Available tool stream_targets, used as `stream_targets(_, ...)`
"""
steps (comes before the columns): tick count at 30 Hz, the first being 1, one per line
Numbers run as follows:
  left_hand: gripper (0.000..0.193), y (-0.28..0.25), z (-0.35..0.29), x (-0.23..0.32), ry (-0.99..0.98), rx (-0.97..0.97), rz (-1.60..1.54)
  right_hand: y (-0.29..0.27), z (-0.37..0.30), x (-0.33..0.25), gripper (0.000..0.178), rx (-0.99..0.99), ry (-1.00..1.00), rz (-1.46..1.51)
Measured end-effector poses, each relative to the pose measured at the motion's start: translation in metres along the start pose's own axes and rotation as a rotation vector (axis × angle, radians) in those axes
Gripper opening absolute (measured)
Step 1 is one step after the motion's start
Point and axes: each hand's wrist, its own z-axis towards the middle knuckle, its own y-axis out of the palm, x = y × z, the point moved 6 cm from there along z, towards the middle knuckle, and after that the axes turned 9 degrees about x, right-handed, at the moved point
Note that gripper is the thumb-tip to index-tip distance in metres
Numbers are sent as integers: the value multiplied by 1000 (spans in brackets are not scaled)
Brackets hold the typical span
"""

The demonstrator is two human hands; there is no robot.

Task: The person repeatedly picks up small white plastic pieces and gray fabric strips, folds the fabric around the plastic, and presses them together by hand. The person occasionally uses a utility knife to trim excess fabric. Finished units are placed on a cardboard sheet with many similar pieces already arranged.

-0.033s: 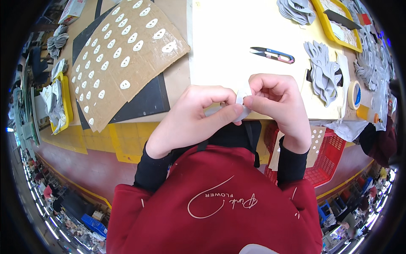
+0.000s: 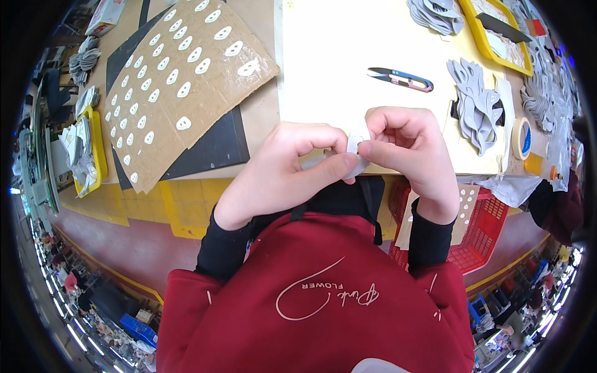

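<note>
At the near edge of the table, both hands meet over a small light grey piece [image 2: 357,138], mostly covered by fingers. My left hand [image 2: 298,165] pinches it between thumb and fingers. From the other side my right hand [image 2: 410,146] grips the same piece, thumb and bent index finger close together. A tiny dark spot shows at the right fingertips, too small to name. Beyond the hands lie thread snips [image 2: 401,79] with blue and pink handles. Right of them rests a heap of grey cut pieces [image 2: 476,109].
A brown cardboard sheet [image 2: 208,109] with rows of white oval pieces lies left on a black board [image 2: 214,146]. Yellow trays stand left [image 2: 99,152] and far right [image 2: 528,65]. A tape roll [image 2: 521,139] sits at right. Below the table is a red basket [image 2: 491,230].
</note>
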Motion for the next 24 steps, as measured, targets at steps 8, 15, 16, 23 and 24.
stream_targets(8, 15, -11, 11, -5, 62, 17, 35, 2, 7, -9, 6, -34, -34, -88)
stream_targets(15, 18, -11, 18, -18, 133, 457, -70, 4, 16, 5, 13, 190, -163, 206)
stream_targets(16, 15, -10, 19, -18, 128, 446, -31, 3, 15, 5, 13, 192, -204, 257)
stream_targets(23, 13, -22, 26, -6, 297, 350, 154, -11, 10, 2, 12, 200, -189, 86)
stream_targets(24, 14, -22, 26, -3, 328, 322, 189, -11, 10, 0, 12, 195, -197, 76)
